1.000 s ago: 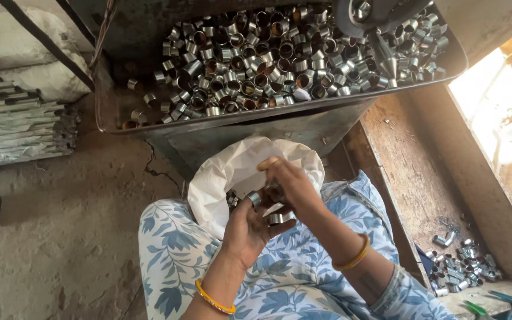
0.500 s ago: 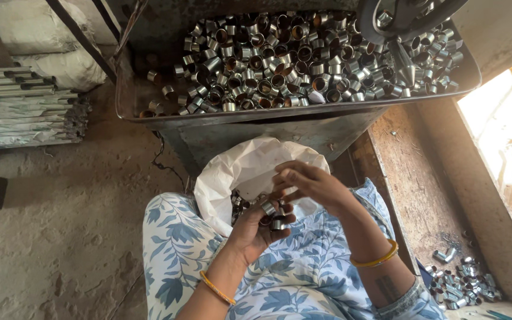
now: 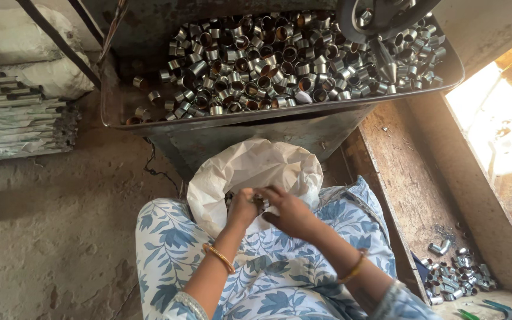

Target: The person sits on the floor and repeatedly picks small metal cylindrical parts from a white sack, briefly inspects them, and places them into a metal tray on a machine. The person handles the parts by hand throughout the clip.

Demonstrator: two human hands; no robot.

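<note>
Metal rings (image 3: 260, 202), small and short, sit pinched between both hands over the mouth of a white sack (image 3: 255, 172) resting on the person's lap. Left hand (image 3: 242, 208) is curled shut around a cluster of them; right hand (image 3: 289, 212) is half closed, fingertips touching the same cluster, exact count hidden. Both wrists carry a gold bangle (image 3: 218, 258). Lap is covered in blue-and-white floral cloth (image 3: 280, 278). Just ahead of the sack: a dark steel tray (image 3: 149, 121) heaped with the same shiny rings, a black handwheel (image 3: 380, 15) with a pointed spindle hanging over its right end. Floor (image 3: 48, 237) is bare, dusty concrete. Left side: bundled pale rods (image 3: 19, 121) and a stuffed white bag (image 3: 37, 65). Right side: a worn wooden ledge (image 3: 410, 172) with a small pile of metal fittings (image 3: 457, 275), strong daylight beyond it. Versus half a second ago: hands have closed in tighter on the cluster, right hand lower over the sack mouth, and the view has shifted slightly right.
</note>
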